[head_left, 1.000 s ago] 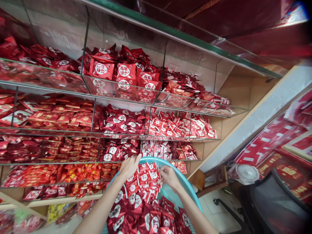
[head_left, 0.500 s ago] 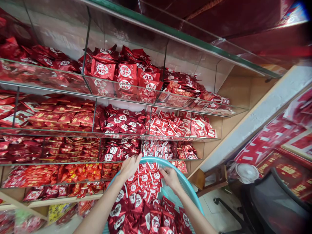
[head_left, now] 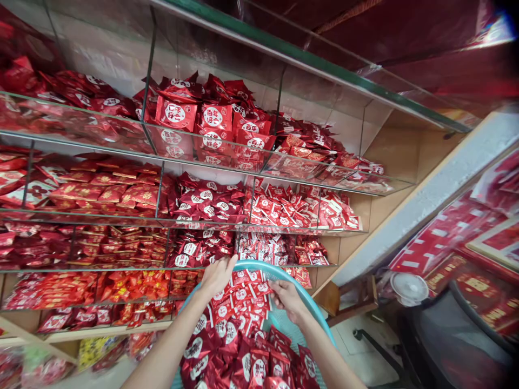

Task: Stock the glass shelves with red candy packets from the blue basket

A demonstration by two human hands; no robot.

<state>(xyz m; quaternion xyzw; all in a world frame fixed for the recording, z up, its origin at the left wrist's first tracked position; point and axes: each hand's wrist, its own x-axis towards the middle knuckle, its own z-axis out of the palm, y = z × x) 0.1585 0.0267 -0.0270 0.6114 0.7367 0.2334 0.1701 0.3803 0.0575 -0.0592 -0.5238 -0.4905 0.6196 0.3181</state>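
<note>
A round turquoise plastic basket (head_left: 265, 266) sits low in the middle of the view, against the front of the shelves. My left hand (head_left: 218, 278) is closed over its far left rim. Inside, on the right, my right hand (head_left: 287, 298) has its fingers curled in a pinch at the edge of a small red-and-white packet (head_left: 261, 288). More of these small packets (head_left: 239, 294) lie in the far part of the basket. Larger dark red packets (head_left: 247, 362) with white round labels fill the near part.
Glass-fronted shelves (head_left: 203, 156) with dividers hold many red packets. To the right are a wooden stool (head_left: 357, 300), a dark office chair (head_left: 458, 335) and a white lidded container (head_left: 408, 286). Bagged goods (head_left: 97, 348) lie under the lowest shelf.
My right hand has shifted slightly down and to the right, and its fingers have curled in more at the small packet. My left hand stays on the rim.
</note>
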